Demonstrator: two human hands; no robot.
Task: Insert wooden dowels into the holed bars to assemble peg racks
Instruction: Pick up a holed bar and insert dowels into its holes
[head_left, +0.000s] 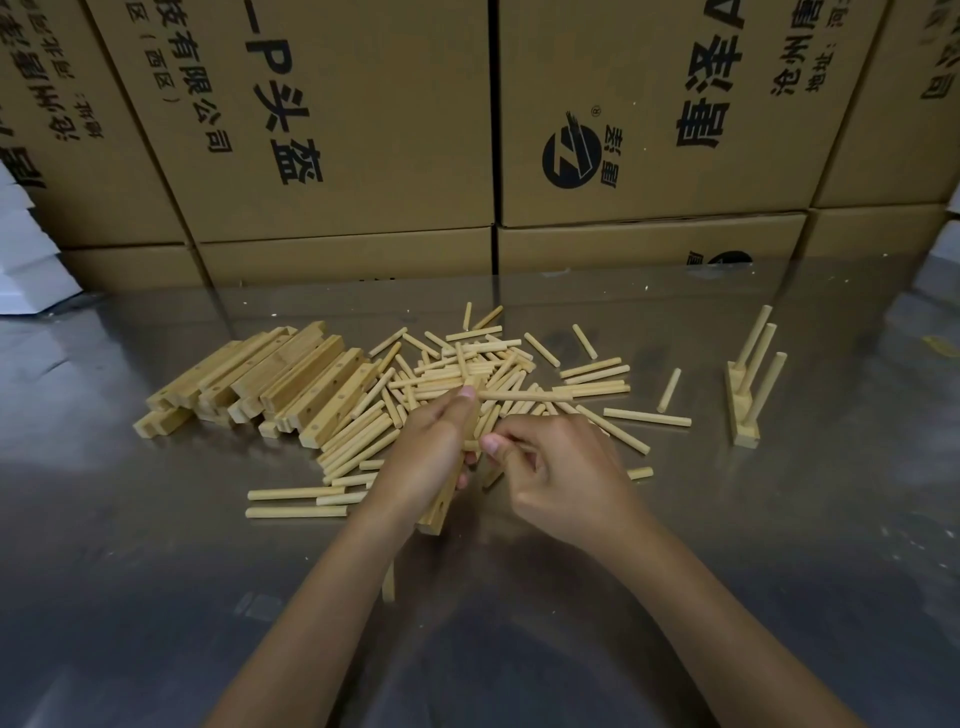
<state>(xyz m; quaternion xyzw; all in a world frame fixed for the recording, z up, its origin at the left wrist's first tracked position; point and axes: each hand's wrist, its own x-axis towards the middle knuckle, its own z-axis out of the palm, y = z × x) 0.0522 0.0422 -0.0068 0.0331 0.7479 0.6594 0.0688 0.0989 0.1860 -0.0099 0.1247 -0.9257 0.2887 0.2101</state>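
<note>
Both hands are at the middle of the table (156, 545), right in front of the heap. The left hand (426, 457) is wrapped around a wooden bar (441, 506), holding it tilted, its lower end close to the tabletop and its holes showing on the side below the palm. A dowel (524, 396) sticks out to the right from the top of that bar, just past the left thumb. The right hand (561, 467) is curled tight against the bar, thumb and fingers pinching what looks like the end of another peg; how much of it is in the hole, I cannot tell.

Behind the hands, loose dowels (467, 364) lie scattered in a wide pile, crossing every which way. To the left of them sits a stack of bars (280, 379), side by side, holes facing up. Well off to the right stands a finished rack (748, 395), with 3 pegs rising from its bar. Along the back, cardboard boxes (337, 130) with black printing form a wall.
</note>
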